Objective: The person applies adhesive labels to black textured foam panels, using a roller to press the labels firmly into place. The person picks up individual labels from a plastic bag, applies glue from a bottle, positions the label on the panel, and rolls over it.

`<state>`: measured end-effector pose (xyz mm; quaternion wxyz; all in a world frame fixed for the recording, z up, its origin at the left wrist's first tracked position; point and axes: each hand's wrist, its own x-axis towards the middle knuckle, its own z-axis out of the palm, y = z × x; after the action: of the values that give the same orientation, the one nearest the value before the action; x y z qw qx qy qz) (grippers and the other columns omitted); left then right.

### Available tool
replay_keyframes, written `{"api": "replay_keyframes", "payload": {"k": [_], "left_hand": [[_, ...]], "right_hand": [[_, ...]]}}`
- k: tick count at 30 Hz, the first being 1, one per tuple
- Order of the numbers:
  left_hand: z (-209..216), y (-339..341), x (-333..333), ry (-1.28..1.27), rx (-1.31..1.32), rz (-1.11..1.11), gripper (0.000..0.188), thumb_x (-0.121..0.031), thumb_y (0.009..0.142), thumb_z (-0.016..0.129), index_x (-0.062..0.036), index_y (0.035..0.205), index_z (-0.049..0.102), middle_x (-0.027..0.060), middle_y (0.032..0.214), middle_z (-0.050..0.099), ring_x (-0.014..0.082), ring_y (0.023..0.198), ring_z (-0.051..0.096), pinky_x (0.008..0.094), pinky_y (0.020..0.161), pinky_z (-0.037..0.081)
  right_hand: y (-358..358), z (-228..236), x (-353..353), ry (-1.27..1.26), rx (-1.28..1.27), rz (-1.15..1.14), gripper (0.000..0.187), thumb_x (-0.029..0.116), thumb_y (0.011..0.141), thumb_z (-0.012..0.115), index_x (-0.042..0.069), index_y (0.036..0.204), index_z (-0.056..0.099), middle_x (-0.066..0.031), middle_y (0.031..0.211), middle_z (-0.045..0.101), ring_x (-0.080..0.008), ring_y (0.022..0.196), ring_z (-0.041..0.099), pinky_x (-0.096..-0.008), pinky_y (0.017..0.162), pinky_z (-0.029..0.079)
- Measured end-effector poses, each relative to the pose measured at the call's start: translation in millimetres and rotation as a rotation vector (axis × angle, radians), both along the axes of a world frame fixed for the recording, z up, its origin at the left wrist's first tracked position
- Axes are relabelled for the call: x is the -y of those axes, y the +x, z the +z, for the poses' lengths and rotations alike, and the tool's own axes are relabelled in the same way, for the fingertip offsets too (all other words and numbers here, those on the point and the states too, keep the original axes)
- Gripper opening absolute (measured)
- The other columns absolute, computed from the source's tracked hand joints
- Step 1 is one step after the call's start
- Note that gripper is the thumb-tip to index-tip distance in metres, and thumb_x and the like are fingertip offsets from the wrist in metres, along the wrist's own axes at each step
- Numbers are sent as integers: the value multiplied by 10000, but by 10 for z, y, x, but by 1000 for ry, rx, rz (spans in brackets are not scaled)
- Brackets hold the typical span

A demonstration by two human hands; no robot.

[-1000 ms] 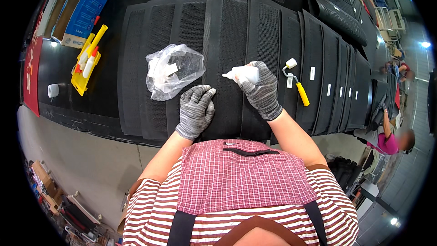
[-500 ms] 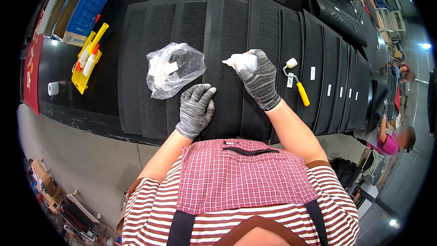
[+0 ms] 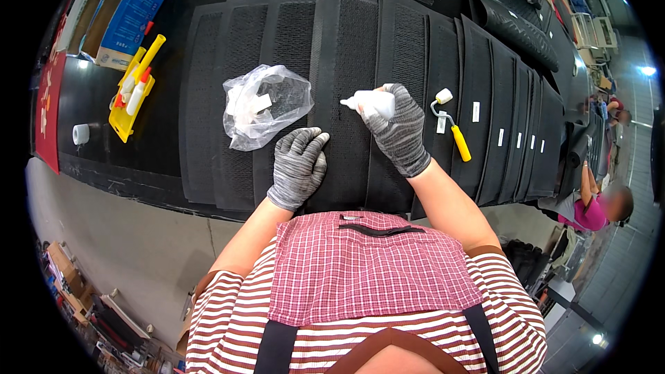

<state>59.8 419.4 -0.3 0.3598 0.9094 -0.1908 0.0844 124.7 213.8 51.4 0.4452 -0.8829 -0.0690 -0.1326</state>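
My right hand [image 3: 400, 130], in a grey striped glove, is wrapped round a white squeeze bottle [image 3: 377, 102]. The bottle lies on its side in the grip, its narrow nozzle pointing left over a black textured mat [image 3: 357, 48]. My left hand [image 3: 298, 168], gloved the same way, rests on the mats with its fingers loosely bent and nothing visible in it. Just beyond it is a clear plastic bag [image 3: 287, 107] with white pieces inside. To the right of my right hand lies a small roller [image 3: 460, 142] with a yellow handle and white head.
Overlapping black mats [image 3: 506, 97] with white labels spread to the right. At the left are a yellow tray [image 3: 125, 125] with bottles, a white roll [image 3: 81, 134] and a blue cardboard box [image 3: 135, 17]. A rolled black mat [image 3: 516, 28] lies far right; other people work beyond.
My right hand has shifted slightly right and nearer to me with the bottle. My left hand, the bag and the roller have stayed put. A co-worker's gloved hand at the far right has moved.
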Motion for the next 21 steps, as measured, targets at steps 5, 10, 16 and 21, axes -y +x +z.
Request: {"api": "replay_keyframes", "payload": {"k": [5,10,16,21], "left_hand": [[29,7,6,-9,-7,1,358,-87,760,625,-68,1115,668,110,1129,624,309,1075,572,438,960,434],[24,2,4,-6,-4,7,358,-78,756,628,-64,1111,672,110,1127,629,312,1076,573,435,964,432],[16,-3,5,3,1,10,362,-89,759,627,-71,1118,668,106,1135,622,307,1082,570,436,968,426],[13,-7,9,-6,-12,12,360,-76,754,624,-68,1111,675,109,1136,630,309,1086,569,432,975,422]], "right_hand": [[104,-82,-16,-20,-3,-1,298,184,806,741,5,996,596,-141,857,661,-252,746,690,-339,654,571],[96,-63,23,-3,-8,-29,298,184,804,740,10,998,594,-144,851,651,-267,742,683,-350,651,569],[97,-79,3,-29,38,16,292,177,808,737,12,1001,593,-145,860,657,-264,748,688,-346,656,573],[92,-46,67,-33,-6,-27,306,191,807,738,12,1008,592,-150,870,652,-278,748,682,-360,668,572]]}}
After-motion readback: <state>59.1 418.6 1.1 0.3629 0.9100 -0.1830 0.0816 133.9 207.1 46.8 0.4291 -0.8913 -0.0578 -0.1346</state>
